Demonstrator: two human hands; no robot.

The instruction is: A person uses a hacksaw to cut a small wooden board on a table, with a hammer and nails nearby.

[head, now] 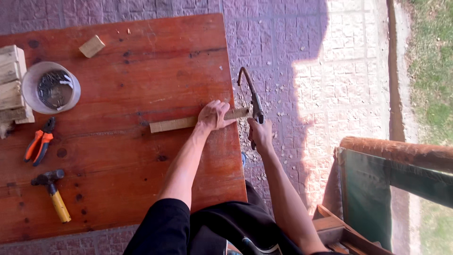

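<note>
At the table (118,156) edge, the left hand (213,115) presses flat on the wood strip (172,124) while the right hand (259,133), closed around the hacksaw (252,97), has the overhanging end not yet cut off.

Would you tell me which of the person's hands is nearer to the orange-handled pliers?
Left. The left hand presses the wooden strip on the table, right of the pliers; the right hand grips the hacksaw beyond the table edge.

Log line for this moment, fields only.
left hand: pressing wood strip on table | right hand: gripping saw at strip's overhanging end | nearby: pliers, hammer
</note>
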